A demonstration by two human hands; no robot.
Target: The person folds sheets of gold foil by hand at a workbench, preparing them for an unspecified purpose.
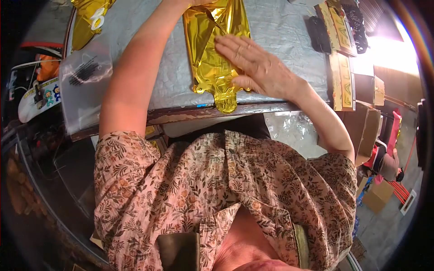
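A flat, shiny gold foil balloon (pixel 203 49) lies on the silver-grey covered table, its narrow tab hanging over the near edge. My right hand (pixel 260 67) rests flat on or just over the balloon's right side, palm down, fingers stretched out and thumb apart. At the top edge of the view, my left hand (pixel 201 2) reaches the balloon's far end. Most of that hand is cut off, so its fingers cannot be made out.
To the left lie a clear printed plastic bag (pixel 86 83) and more gold foil (pixel 86 38) with a white ring (pixel 97 20) on it. A box edge lettered FALL (pixel 346 86) and black items (pixel 320 35) stand on the right. Cardboard boxes (pixel 361 128) are beyond the table.
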